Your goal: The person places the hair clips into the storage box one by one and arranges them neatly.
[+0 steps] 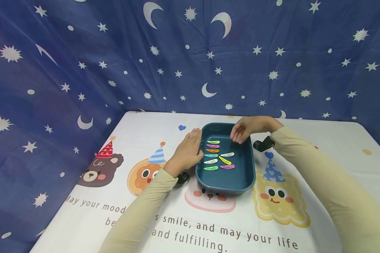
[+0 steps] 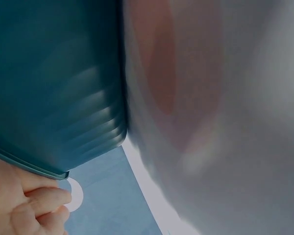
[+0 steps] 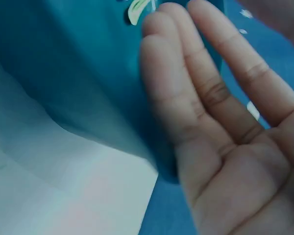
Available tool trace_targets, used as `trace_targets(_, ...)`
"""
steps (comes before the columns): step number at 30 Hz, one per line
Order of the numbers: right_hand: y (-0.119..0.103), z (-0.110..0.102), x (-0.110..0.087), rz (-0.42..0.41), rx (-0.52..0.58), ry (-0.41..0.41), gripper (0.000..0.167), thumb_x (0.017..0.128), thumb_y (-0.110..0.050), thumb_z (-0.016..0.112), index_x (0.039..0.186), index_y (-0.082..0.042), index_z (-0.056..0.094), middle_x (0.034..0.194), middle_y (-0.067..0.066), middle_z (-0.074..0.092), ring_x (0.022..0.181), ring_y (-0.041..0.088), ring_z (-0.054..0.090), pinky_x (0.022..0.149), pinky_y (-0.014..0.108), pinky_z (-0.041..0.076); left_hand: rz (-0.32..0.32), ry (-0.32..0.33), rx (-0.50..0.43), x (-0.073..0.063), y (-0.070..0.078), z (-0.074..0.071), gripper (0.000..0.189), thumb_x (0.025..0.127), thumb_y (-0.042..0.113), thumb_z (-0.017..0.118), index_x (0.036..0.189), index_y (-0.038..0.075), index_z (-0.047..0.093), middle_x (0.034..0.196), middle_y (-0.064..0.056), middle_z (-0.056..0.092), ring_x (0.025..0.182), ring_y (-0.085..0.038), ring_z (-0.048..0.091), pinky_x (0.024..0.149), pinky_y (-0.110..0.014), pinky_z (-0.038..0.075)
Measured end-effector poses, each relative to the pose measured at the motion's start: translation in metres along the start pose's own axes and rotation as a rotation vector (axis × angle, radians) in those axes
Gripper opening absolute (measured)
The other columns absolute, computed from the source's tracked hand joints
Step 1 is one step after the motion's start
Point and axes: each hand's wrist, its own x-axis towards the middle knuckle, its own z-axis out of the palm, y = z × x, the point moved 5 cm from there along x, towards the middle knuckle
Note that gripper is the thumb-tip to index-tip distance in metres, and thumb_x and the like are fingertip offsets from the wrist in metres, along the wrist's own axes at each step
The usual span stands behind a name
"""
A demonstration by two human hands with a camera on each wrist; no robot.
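Observation:
A dark teal tray [image 1: 237, 181] holds several snap hair clips. Down its left side runs a column of them: a yellow-green clip [image 1: 213, 142], a purple clip [image 1: 213, 146], an orange clip [image 1: 212, 150], a blue clip [image 1: 211, 155], a white clip [image 1: 210, 161] and a green clip [image 1: 210, 168]. Beside these lie another white clip [image 1: 227, 154], a slanted yellow clip [image 1: 225, 160] and a pink clip [image 1: 227, 167]. My left hand [image 1: 187, 151] rests along the tray's left rim, fingers straight. Over the far right rim hangs my right hand [image 1: 243, 129], fingers loosely bent, nothing seen in them.
The tray stands on a white tablecloth [image 1: 329, 154] printed with cartoon faces and lettering. Behind the table hangs a blue curtain [image 1: 256, 84] with moons and stars. Black wrist devices [image 1: 264, 144] show near both wrists.

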Motion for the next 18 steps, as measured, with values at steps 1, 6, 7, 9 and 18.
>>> trace_targets(1,0.002,-0.001,-0.002,-0.018,0.019,0.014,0.042,0.081,0.001,0.068,0.119,0.014,0.053,0.102,0.012,0.066,0.089,0.014,0.065,0.084,0.026,0.055,-0.001,-0.001,-0.001,0.000,0.000,0.000,0.073,0.091,0.026,0.047,0.149,-0.002,0.014,0.157,-0.015,0.015,0.148,-0.025,0.009,0.121,-0.036,0.009)
trace_targets(6,0.009,0.000,-0.014,-0.133,0.073,0.102,0.048,0.083,-0.005,0.068,0.123,0.013,0.050,0.109,0.012,0.066,0.102,0.024,0.064,0.086,0.027,0.054,-0.005,-0.013,-0.007,0.001,-0.002,0.002,0.074,0.092,0.028,0.047,0.150,-0.001,0.012,0.158,-0.014,0.013,0.148,-0.024,0.007,0.121,-0.035,0.008)
trace_targets(7,0.010,0.000,-0.017,-0.157,0.067,0.127,0.048,0.083,-0.005,0.068,0.124,0.012,0.050,0.111,0.013,0.066,0.104,0.025,0.063,0.087,0.027,0.054,-0.005,-0.017,-0.009,0.001,-0.002,0.003,0.074,0.092,0.029,0.047,0.150,0.000,0.011,0.158,-0.013,0.012,0.148,-0.023,0.007,0.121,-0.035,0.008)
trace_targets(9,0.012,0.000,-0.022,-0.205,0.052,0.182,0.047,0.084,-0.006,0.067,0.125,0.010,0.051,0.117,0.016,0.063,0.107,0.026,0.063,0.087,0.026,0.054,-0.006,-0.021,-0.018,0.001,-0.004,0.003,0.075,0.092,0.030,0.047,0.150,0.000,0.011,0.158,-0.013,0.012,0.148,-0.023,0.007,0.121,-0.035,0.009)
trace_targets(18,0.026,0.004,-0.049,-0.352,0.099,0.369,0.047,0.086,-0.006,0.065,0.129,0.006,0.049,0.125,0.018,0.059,0.109,0.014,0.063,0.089,0.022,0.052,0.044,0.009,-0.043,0.001,-0.011,-0.008,0.075,0.094,0.035,0.048,0.151,0.002,0.011,0.158,-0.014,0.014,0.147,-0.027,0.011,0.121,-0.038,0.010)
